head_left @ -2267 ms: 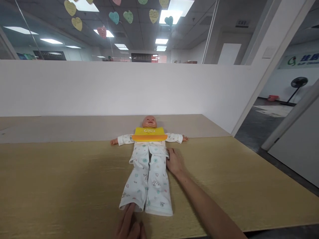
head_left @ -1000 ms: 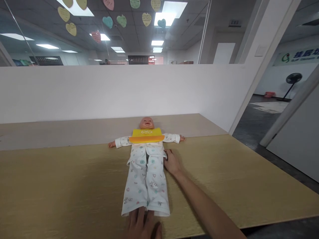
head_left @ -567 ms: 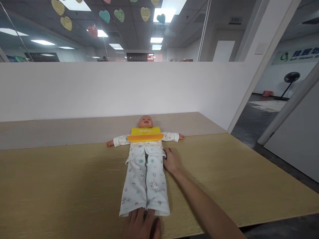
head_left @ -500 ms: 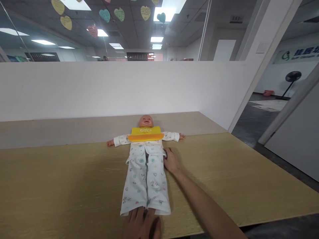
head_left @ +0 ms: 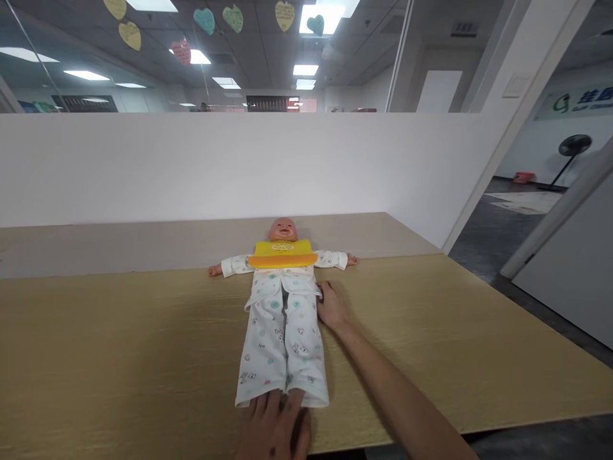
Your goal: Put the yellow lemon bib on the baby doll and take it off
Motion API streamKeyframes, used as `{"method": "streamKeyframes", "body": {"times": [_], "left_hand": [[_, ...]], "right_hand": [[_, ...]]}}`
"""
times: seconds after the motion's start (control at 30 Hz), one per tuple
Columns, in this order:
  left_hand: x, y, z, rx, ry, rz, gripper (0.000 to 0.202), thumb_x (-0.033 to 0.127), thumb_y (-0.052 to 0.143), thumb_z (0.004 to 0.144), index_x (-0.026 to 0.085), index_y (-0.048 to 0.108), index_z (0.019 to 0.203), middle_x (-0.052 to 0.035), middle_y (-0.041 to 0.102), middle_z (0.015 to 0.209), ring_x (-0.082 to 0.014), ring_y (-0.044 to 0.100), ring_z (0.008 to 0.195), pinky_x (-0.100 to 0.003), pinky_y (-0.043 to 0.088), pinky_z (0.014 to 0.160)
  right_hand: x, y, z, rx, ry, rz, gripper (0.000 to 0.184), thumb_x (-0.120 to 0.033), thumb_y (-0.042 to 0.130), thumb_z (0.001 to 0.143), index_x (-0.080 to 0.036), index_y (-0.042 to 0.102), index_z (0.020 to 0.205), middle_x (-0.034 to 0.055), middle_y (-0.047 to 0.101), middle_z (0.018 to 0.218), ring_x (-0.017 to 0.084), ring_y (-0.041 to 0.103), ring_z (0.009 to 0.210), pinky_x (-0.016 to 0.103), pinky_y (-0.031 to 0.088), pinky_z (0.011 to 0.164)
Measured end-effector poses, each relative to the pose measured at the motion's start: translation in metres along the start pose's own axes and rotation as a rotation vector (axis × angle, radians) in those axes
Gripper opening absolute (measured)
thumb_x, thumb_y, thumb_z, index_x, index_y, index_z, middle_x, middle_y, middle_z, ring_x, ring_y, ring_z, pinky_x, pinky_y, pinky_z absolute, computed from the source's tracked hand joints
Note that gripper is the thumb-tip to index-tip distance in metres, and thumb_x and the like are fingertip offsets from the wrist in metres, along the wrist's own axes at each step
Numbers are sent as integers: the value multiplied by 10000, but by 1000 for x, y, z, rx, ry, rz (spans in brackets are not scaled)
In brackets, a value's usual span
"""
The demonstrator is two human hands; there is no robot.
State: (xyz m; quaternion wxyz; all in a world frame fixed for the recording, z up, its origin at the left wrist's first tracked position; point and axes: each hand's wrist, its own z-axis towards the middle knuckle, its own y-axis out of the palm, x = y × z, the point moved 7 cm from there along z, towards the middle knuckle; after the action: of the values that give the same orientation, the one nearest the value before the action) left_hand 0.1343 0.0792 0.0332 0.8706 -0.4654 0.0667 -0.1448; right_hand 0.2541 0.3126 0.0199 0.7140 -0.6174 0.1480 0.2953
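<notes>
A baby doll [head_left: 283, 230] lies on its back, arms spread and head away from me. It wears a yellow bib [head_left: 282, 248] with an orange lower pocket, a white printed shirt [head_left: 265, 285] and matching trousers [head_left: 262, 351]. My left hand [head_left: 275, 425] is at the trouser hems, fingers stretched toward the leg openings; the fingertips and the doll's feet are hard to make out. Beside the doll's waist, my right hand [head_left: 332, 306] has its fingers curled at the side edge of the shirt, with the thumb hidden.
The wooden table [head_left: 431, 332] has a grey strip [head_left: 143, 246] along its back. Behind it rises a white partition [head_left: 215, 166] with glass above. At the right are a doorway, a white door panel [head_left: 569, 255] and a standing fan [head_left: 575, 145].
The view has shifted slightly, so the doll and table sit a little higher and farther right. Both hands keep nearly the same places on the clothes.
</notes>
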Motion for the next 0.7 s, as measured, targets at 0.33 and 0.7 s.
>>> {"method": "streamKeyframes", "body": {"times": [0.33,0.7], "left_hand": [[3,10,1,59,-42,124,385,308,521,816,92,565,1132,-90,650,775,-230,609,729,-351,478,669],[1,22,5,171,-197,237,283,313,539,777,117,604,971,-133,651,807,-278,614,756,-422,460,710]], "right_hand": [[-4,-4,-2,8,-9,-26,377,-131,504,773,-141,571,1144,124,586,1139,223,492,1121,287,360,922],[-1,0,-1,21,-28,-30,323,-135,490,787,-128,585,1095,127,592,1115,222,508,1072,285,363,901]]}}
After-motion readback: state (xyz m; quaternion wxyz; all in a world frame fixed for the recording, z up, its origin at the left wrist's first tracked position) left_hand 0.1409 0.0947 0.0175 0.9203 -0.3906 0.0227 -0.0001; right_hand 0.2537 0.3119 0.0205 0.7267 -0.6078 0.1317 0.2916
